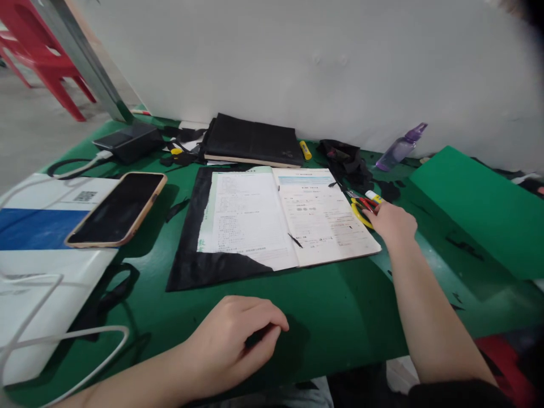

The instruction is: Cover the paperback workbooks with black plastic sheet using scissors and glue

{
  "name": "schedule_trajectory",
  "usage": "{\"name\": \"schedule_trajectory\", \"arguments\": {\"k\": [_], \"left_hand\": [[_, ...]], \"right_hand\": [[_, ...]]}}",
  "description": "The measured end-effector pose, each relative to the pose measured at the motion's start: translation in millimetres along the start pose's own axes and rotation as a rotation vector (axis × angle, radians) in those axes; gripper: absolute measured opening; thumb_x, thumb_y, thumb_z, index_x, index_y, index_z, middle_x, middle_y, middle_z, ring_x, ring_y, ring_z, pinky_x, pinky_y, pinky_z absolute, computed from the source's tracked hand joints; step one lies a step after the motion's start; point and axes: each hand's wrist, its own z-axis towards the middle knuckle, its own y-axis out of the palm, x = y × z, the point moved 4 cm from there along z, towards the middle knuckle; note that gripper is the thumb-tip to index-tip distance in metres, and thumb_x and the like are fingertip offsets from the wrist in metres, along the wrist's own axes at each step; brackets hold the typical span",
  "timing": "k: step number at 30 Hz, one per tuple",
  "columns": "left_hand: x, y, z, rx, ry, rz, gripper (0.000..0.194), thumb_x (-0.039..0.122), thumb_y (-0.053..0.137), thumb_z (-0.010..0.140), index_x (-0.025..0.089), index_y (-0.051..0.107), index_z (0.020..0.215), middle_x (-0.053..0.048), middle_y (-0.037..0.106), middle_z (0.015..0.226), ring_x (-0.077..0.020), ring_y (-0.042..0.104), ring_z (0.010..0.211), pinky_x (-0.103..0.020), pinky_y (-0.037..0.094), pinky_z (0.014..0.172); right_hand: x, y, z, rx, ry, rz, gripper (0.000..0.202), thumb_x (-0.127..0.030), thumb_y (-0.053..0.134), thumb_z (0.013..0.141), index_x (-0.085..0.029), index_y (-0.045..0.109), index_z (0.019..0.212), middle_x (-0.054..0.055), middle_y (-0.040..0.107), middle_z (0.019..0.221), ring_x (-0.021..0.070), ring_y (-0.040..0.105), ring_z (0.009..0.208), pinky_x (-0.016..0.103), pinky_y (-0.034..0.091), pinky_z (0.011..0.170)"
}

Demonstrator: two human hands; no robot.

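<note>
An open book [250, 218] lies on the green table [340, 317], with black paper [187, 260] under its left page and a dark sliver on the right page. My left hand [238, 340] rests near the table's front edge, thumb and fingertips pressed together, with nothing seen between them. Right of the book, my right hand [393, 221] is closed at scissors with yellow and red handles [361, 212]; its fingertips are partly hidden, and a glue stick [374, 196] lies just beyond them.
A phone [121, 209], white sheet [42, 249], cables and black box [130, 141] are at left. Behind the book are a black-covered book [255, 140], yellow tube [305, 150] and black scraps [346, 161]. A purple spray bottle [399, 150] and green board [484, 209] stand at right.
</note>
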Motion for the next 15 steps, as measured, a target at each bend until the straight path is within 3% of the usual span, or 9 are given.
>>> {"name": "schedule_trajectory", "arguments": {"k": [5, 9, 11, 13, 15], "left_hand": [[-1.6, 1.6, -0.2, -0.005, -0.008, -0.009, 0.016, 0.013, 0.047, 0.089, 0.022, 0.059, 0.093, 0.004, 0.066, 0.075, -0.0075, 0.057, 0.061, -0.019, 0.041, 0.057], [-2.0, 2.7, 0.6, -0.011, -0.007, 0.001, 0.015, 0.013, 0.047, 0.089, 0.022, 0.059, 0.094, 0.004, 0.066, 0.075, -0.0074, 0.057, 0.061, -0.019, 0.042, 0.057], [-1.7, 2.7, 0.8, -0.010, 0.006, 0.017, 0.015, 0.014, 0.047, 0.089, 0.022, 0.059, 0.094, 0.004, 0.066, 0.076, -0.0076, 0.057, 0.060, -0.019, 0.042, 0.057], [-1.4, 2.5, 0.9, -0.007, 0.018, 0.037, 0.015, 0.014, 0.046, 0.089, 0.022, 0.058, 0.094, 0.004, 0.066, 0.075, -0.0079, 0.057, 0.060, -0.020, 0.042, 0.057], [-1.4, 2.6, 0.8, -0.012, 0.023, 0.054, 0.015, 0.014, 0.046, 0.089, 0.021, 0.058, 0.094, 0.004, 0.065, 0.075, -0.0082, 0.057, 0.060, -0.020, 0.041, 0.057]], "right_hand": [[4.1, 5.4, 4.2, 0.074, -0.036, 0.001, 0.042, -0.050, 0.048, 0.087, -0.011, 0.062, 0.092, 0.020, 0.065, 0.087, 0.0323, 0.061, 0.085, 0.049, 0.036, 0.078], [-13.7, -9.2, -6.4, 0.230, -0.110, 0.074, 0.040, -0.042, 0.052, 0.085, -0.012, 0.059, 0.108, 0.021, 0.061, 0.109, 0.0328, 0.057, 0.101, 0.046, 0.038, 0.081], [-38.9, -23.2, -25.2, 0.313, -0.330, 0.284, 0.035, -0.040, 0.053, 0.085, -0.014, 0.061, 0.108, 0.015, 0.063, 0.106, 0.0277, 0.058, 0.098, 0.042, 0.042, 0.083], [-71.2, -34.5, -54.1, 0.266, -0.666, 0.516, 0.031, -0.040, 0.052, 0.087, -0.017, 0.062, 0.106, 0.010, 0.065, 0.103, 0.0226, 0.059, 0.096, 0.037, 0.044, 0.086], [-100.3, -39.9, -86.7, 0.154, -0.952, 0.575, 0.030, -0.040, 0.053, 0.088, -0.020, 0.064, 0.108, 0.008, 0.066, 0.105, 0.0226, 0.058, 0.102, 0.039, 0.042, 0.094]]}}
